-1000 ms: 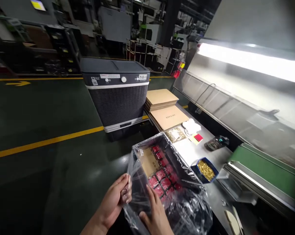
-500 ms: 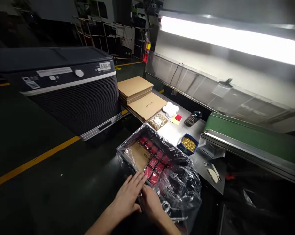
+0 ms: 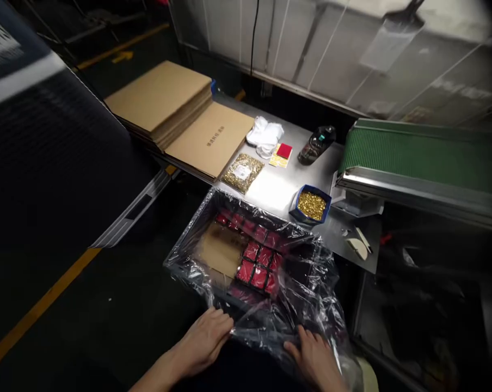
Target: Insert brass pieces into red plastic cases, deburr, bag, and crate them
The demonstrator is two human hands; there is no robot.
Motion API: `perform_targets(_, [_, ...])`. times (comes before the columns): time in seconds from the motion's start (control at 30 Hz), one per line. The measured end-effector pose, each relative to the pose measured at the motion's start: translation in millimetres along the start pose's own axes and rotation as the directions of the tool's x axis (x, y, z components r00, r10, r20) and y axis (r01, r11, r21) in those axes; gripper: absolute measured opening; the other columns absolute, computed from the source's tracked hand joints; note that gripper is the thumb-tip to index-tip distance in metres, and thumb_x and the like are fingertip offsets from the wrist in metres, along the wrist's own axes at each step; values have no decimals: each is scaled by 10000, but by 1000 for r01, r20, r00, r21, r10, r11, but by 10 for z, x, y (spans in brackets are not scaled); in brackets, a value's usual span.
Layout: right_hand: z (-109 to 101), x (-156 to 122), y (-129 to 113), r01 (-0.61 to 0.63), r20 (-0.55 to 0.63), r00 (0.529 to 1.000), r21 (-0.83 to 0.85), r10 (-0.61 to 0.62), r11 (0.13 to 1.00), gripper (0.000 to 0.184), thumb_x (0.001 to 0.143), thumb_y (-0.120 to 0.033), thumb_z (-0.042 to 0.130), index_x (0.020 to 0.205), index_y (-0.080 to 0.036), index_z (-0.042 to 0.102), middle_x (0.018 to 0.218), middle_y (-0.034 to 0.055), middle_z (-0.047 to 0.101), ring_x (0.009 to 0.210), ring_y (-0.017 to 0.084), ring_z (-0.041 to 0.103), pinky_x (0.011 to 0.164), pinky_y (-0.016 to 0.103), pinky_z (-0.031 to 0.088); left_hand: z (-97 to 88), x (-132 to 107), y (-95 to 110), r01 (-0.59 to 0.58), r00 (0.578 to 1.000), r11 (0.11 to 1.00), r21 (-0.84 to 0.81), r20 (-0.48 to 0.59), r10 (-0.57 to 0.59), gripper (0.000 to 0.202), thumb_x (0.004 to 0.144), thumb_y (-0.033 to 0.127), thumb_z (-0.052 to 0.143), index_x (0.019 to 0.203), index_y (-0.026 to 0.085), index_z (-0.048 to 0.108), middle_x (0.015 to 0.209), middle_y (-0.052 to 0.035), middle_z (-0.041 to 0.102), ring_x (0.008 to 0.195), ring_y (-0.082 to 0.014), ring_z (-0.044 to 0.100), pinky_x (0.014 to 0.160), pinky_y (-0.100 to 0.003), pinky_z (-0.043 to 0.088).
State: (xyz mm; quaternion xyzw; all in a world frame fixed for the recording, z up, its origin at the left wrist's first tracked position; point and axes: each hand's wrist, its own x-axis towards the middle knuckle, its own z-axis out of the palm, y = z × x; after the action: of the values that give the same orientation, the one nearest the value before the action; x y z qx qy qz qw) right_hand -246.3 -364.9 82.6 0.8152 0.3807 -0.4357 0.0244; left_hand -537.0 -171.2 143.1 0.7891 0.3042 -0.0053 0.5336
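Note:
In front of me stands a dark crate [image 3: 184,239] with a clear plastic liner [image 3: 311,294] draped over its near and right rims. Several red square pieces with dark edges [image 3: 259,267] sit inside in rows, seen partly through the film. A brown cardboard sheet [image 3: 219,250] shows at the bottom left of the crate. My left hand [image 3: 205,337] is closed on the liner at the near rim, fingers folded over it. Further right, my right hand [image 3: 315,356] grips the liner along the same rim, its thumb apart from the fingers. Both thumbs' undersides are hidden.
Behind the crate, a metal table [image 3: 276,188] bears stacked cardboard sheets [image 3: 160,98], a bag of gold pieces [image 3: 243,172], a blue tub of gold bits [image 3: 311,205], white cloth [image 3: 265,133] and a dark bottle-like object [image 3: 317,144]. A green conveyor [image 3: 417,158] runs at right.
My hands were close together at the crate's near left side; now they are spread apart along the near rim, the right one further right. The view has tilted down and closer.

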Motion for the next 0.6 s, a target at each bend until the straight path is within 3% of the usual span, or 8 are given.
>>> perform_targets(0.1, [58,-221,73,-29,125,992,17,27,999,427,949,-441,418,1126,-194,717,1009,187,761,1008,376,704,921,491,487,-57,104,23,9,997,999,-51,80,-5,249,1023,250,459,814,233,594,801,-18,638,745,-210,538,748,-317,329])
perform_targets(0.2, [-141,-468,44,-37,205,978,75,21,996,387,961,-499,427,1012,-270,734,1013,115,764,963,286,727,847,359,530,-171,119,58,17,991,998,-67,133,-8,274,1043,292,431,832,233,596,808,-24,641,747,-210,559,746,-310,338])
perform_targets(0.3, [-563,-493,-246,6,25,1000,48,-8,999,424,981,-530,401,1165,-267,677,1247,137,669,1049,268,695,876,355,532,-291,55,119,4,980,999,-52,201,6,288,1055,321,409,833,236,573,810,-21,644,754,-204,577,748,-302,346])
perform_targets(0.37, [-802,-258,-646,147,-134,979,-51,-153,988,458,1038,-487,312,1292,-244,605,1367,147,588,1196,251,627,974,352,499,-329,-4,162,-17,969,999,-40,244,26,286,1058,332,403,827,238,542,805,-18,644,756,-201,585,739,-302,346])
perform_targets(0.43, [-858,181,-1156,313,-7,948,-144,-317,939,437,1084,-400,248,1291,-239,597,1286,104,636,1160,186,630,973,304,498,-313,-54,179,-40,963,999,-25,267,45,272,1060,332,390,832,242,506,813,-18,646,763,-200,592,734,-307,346])
perform_targets(0.53, [-512,1001,-1912,399,152,915,-224,-372,889,278,1043,-361,491,1095,-150,664,1029,61,706,917,176,683,856,358,560,-160,-82,84,-71,964,997,13,256,66,276,1057,338,359,815,240,448,793,-22,639,724,-197,580,694,-321,341])
perform_targets(0.6, [-106,1488,-2285,428,235,899,-300,-369,853,251,996,-362,601,1102,-142,662,1075,66,700,944,192,683,860,399,578,28,-72,-79,-86,969,995,39,236,75,351,1049,412,338,753,233,397,705,-25,603,632,-194,531,623,-334,317])
